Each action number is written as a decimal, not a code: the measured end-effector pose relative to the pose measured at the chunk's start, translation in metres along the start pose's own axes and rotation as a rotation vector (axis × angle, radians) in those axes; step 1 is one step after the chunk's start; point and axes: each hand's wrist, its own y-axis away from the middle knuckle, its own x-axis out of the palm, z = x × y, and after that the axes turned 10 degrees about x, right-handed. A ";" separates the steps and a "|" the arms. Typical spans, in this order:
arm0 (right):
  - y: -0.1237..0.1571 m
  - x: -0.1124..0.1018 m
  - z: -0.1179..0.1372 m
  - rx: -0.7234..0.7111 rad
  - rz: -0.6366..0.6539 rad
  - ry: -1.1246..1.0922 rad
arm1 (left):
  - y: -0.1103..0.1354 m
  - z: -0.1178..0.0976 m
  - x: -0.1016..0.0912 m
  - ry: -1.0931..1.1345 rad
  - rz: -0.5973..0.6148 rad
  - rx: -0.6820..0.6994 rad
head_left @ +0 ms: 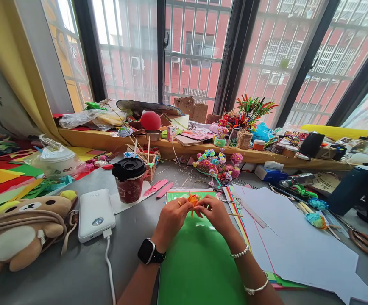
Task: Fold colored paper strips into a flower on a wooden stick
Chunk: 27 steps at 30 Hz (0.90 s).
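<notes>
A small orange paper flower point(193, 198) with pointed petals is pinched between both hands, over the far part of a glossy green sheet point(199, 258). My left hand point(173, 218) closes its thumb and forefinger on the flower's left side. From the other side my right hand point(215, 212) grips the petals with bent fingers. The fingertips hide part of the flower. Just right of my right hand lie scissors point(237, 204) and a thin stick point(235, 214).
White paper sheets point(295, 241) with a ruler point(250, 212) lie on the right. A lidded cup point(129, 180), a white power bank point(96, 215) with its cable and a plush bear point(28, 233) stand left. Behind are pipe-cleaner flowers point(214, 163) and a cluttered windowsill point(187, 146).
</notes>
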 end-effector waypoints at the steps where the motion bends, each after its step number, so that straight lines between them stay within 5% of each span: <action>1: 0.000 0.001 -0.001 -0.001 0.001 0.002 | 0.000 0.000 0.000 -0.015 0.000 0.008; 15: 0.000 0.003 -0.003 -0.103 -0.016 0.068 | 0.001 0.003 0.001 0.053 -0.066 -0.010; 18: 0.001 0.000 -0.001 -0.147 -0.056 0.079 | -0.001 0.006 0.000 0.264 -0.189 -0.170; 22: 0.002 -0.005 0.003 -0.209 -0.076 0.076 | -0.004 0.013 -0.004 0.675 -0.321 -0.575; 27: 0.006 -0.006 0.010 -0.300 -0.067 0.036 | -0.011 0.014 -0.009 1.382 -0.388 -0.982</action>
